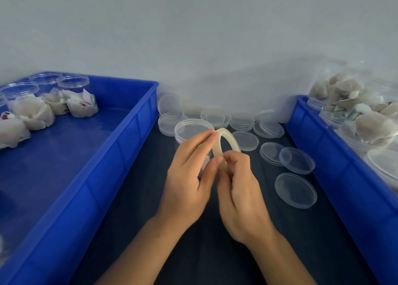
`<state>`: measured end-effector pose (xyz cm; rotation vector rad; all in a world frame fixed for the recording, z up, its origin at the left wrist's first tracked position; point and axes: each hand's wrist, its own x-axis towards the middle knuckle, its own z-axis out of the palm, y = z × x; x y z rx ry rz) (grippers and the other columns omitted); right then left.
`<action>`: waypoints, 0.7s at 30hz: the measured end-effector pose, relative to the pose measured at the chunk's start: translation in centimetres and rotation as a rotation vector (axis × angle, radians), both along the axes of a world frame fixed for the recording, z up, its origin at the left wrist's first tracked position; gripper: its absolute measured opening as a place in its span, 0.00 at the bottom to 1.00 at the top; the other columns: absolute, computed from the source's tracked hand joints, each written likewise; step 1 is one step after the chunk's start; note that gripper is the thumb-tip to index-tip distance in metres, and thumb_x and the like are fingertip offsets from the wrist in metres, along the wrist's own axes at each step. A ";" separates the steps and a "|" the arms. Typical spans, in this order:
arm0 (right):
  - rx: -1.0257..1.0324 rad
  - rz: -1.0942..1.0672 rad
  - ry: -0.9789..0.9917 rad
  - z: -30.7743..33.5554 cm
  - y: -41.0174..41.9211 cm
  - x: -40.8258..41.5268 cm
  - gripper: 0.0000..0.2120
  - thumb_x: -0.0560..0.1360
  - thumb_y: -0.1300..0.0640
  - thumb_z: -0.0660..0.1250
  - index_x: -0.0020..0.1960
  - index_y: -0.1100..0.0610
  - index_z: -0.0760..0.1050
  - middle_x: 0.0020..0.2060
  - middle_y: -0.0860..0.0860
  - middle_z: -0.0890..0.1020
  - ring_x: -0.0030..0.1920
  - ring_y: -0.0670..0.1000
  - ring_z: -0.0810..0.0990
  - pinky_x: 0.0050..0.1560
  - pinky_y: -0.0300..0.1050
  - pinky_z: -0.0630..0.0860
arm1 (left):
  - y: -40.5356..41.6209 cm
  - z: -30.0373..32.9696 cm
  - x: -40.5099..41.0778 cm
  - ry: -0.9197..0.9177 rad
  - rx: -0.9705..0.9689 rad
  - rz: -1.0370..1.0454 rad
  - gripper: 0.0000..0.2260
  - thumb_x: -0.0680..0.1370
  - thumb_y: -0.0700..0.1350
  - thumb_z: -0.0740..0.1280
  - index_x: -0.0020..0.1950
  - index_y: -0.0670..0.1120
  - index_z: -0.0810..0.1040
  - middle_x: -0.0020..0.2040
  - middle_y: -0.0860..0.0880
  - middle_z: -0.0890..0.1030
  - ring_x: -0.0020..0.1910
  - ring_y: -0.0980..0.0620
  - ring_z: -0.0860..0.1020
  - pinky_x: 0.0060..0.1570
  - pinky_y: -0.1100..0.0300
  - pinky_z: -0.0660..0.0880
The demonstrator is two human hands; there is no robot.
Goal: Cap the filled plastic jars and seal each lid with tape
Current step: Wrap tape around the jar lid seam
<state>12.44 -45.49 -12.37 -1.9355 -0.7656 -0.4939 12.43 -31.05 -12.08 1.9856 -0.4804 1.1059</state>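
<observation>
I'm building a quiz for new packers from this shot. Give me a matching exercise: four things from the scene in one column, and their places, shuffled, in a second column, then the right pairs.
Things
1. roll of tape
2. loose clear lids
3. open filled jars
4. capped jar

Places
A. in the left blue bin
B. on the dark table between the two bins
C. held between the left hand and the right hand
D. standing on the table just behind the hands

Pairs: 1-C, 2-B, 3-A, 4-D
</observation>
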 end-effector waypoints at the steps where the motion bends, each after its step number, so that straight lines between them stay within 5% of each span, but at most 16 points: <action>1: -0.014 -0.025 -0.041 0.0 0.1 0.1 0.06 0.86 0.58 0.56 0.61 0.49 0.66 0.42 0.43 0.75 0.38 0.50 0.73 0.39 0.44 0.68 | -0.1 -0.1 0.0 -0.015 -0.005 0.011 0.17 0.86 0.42 0.66 0.74 0.38 0.77 0.73 0.46 0.78 0.71 0.49 0.78 0.64 0.48 0.80; 4: -0.001 -0.094 -0.136 0.1 0.4 0.2 0.06 0.85 0.62 0.58 0.58 0.52 0.67 0.39 0.44 0.73 0.37 0.51 0.72 0.38 0.48 0.69 | -0.4 -0.5 -0.1 -0.075 -0.005 0.036 0.15 0.84 0.37 0.70 0.71 0.36 0.79 0.69 0.44 0.81 0.71 0.50 0.79 0.65 0.49 0.80; 8: 0.004 -0.137 -0.171 0.4 0.3 0.5 0.09 0.83 0.65 0.61 0.57 0.52 0.67 0.38 0.38 0.70 0.36 0.48 0.71 0.40 0.36 0.64 | -0.8 -0.6 -0.2 -0.132 0.041 0.041 0.14 0.82 0.35 0.73 0.68 0.34 0.81 0.67 0.41 0.82 0.69 0.48 0.80 0.64 0.48 0.80; 14: -0.041 -0.191 -0.243 0.2 0.1 0.6 0.09 0.81 0.66 0.64 0.59 0.57 0.70 0.44 0.48 0.77 0.42 0.50 0.74 0.48 0.45 0.71 | -0.4 -0.1 -0.5 -0.142 0.044 0.102 0.11 0.79 0.34 0.76 0.61 0.36 0.85 0.62 0.43 0.84 0.63 0.47 0.83 0.61 0.52 0.82; 21: -0.126 -0.234 -0.272 0.2 -0.1 0.7 0.08 0.82 0.66 0.64 0.60 0.59 0.72 0.44 0.46 0.75 0.42 0.46 0.70 0.51 0.39 0.67 | -0.1 0.3 -0.6 -0.116 0.040 0.091 0.09 0.77 0.34 0.78 0.56 0.35 0.86 0.57 0.44 0.85 0.58 0.50 0.84 0.61 0.58 0.81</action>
